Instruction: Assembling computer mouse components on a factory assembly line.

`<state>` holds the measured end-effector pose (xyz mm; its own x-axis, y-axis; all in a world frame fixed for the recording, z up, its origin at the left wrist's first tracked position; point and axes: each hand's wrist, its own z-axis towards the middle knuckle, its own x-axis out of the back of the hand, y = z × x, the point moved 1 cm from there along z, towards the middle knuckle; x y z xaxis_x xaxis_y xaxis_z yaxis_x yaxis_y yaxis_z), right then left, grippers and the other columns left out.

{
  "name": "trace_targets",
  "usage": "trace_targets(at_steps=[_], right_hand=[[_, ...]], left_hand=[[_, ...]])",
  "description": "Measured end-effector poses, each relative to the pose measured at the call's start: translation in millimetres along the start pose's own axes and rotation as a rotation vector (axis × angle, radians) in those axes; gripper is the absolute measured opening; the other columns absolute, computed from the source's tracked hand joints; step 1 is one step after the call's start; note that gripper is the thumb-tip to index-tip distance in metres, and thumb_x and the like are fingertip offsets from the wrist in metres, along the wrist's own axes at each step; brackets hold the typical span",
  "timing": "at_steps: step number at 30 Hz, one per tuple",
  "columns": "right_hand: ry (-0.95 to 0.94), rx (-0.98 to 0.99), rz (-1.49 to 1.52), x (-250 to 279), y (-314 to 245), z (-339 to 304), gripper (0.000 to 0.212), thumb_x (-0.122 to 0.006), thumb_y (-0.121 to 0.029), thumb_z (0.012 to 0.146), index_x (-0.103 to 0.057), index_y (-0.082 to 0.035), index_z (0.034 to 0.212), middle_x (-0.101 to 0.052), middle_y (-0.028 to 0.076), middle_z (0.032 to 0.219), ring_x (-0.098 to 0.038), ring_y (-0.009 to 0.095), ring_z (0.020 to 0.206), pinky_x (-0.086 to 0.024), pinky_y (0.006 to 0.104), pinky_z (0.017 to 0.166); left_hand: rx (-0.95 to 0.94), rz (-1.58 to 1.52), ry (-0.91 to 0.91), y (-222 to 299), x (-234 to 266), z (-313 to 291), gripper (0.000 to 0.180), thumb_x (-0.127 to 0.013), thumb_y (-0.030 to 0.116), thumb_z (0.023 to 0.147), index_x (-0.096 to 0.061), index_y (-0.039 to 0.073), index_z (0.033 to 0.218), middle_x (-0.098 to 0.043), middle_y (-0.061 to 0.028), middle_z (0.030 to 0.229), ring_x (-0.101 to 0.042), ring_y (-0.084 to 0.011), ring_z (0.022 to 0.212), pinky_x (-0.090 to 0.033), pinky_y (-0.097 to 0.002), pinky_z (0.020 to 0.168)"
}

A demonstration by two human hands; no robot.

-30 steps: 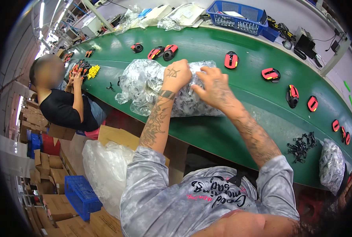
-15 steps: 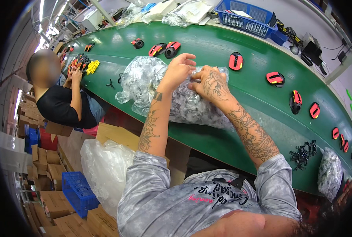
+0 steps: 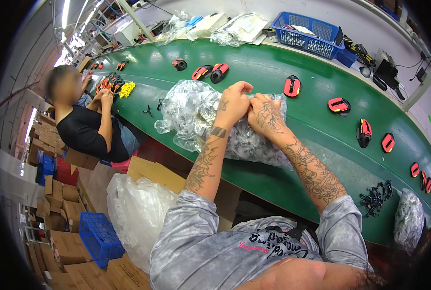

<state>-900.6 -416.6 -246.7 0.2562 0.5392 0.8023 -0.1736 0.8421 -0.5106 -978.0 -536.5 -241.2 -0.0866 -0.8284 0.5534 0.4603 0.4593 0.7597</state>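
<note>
A large clear plastic bag, filled with many small items I cannot make out, lies on the green conveyor belt in front of me. Over its right part my left hand is curled, its fingers closed at the bag's upper edge. Close beside it, my right hand pinches the plastic at the same edge, knuckles up. The fingertips of both hands are partly hidden. Beyond the bag sit red-and-black oval parts, one of them a red part just past my right hand.
More red-and-black parts run along the belt to the right. Small black pieces and another filled clear bag lie near right. A co-worker at left handles parts by a yellow pile. A blue basket stands behind.
My left hand has come down and right, close against my right hand; its fingers have gone from spread to closed. The whole view has shifted slightly.
</note>
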Motion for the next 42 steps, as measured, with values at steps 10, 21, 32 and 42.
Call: trace_targets(at_steps=[10,21,32,42], right_hand=[[0.103,0.358,0.129,15.9,-0.2,-32.8,0.034,-0.071,-0.034,0.082,-0.065,-0.005,0.064,-0.056,0.007,0.084,-0.051,0.027,0.087,-0.035,0.0441,0.083],[0.003,0.497,0.315,53.7,13.5,-88.2,0.039,-0.075,-0.016,0.077,-0.043,-0.006,0.056,-0.051,0.006,0.067,-0.049,0.025,0.065,-0.041,0.0400,0.070],[-0.058,-0.248,0.377,88.0,36.2,-46.2,0.042,-0.075,-0.032,0.085,-0.060,-0.001,0.109,-0.065,0.017,0.078,-0.063,0.027,0.072,-0.050,0.0388,0.070],[-0.181,0.130,-0.290,49.5,25.8,19.6,0.026,-0.069,-0.027,0.087,-0.070,-0.006,0.102,-0.073,0.017,0.102,-0.072,0.035,0.097,-0.057,0.0466,0.084]], left_hand=[[0.083,0.357,0.064,16.1,-5.7,-3.2,0.024,-0.054,0.012,0.088,-0.073,0.002,0.099,-0.074,-0.0201,0.103,-0.070,-0.0401,0.099,-0.055,-0.0473,0.089],[0.026,0.464,0.018,8.6,-10.5,9.3,0.021,-0.054,0.012,0.088,-0.074,0.006,0.092,-0.074,-0.0214,0.100,-0.069,-0.0400,0.098,-0.054,-0.0480,0.088],[-0.145,-0.337,0.131,15.7,-14.3,-14.0,0.025,-0.047,0.001,0.085,-0.071,-0.004,0.091,-0.071,-0.0168,0.078,-0.070,-0.0268,0.074,-0.055,-0.0346,0.070],[-0.525,0.327,-0.008,69.4,14.3,-100.3,0.008,-0.072,0.013,0.084,-0.070,0.007,0.088,-0.066,-0.0096,0.083,-0.064,-0.0288,0.081,-0.047,-0.0417,0.077]])
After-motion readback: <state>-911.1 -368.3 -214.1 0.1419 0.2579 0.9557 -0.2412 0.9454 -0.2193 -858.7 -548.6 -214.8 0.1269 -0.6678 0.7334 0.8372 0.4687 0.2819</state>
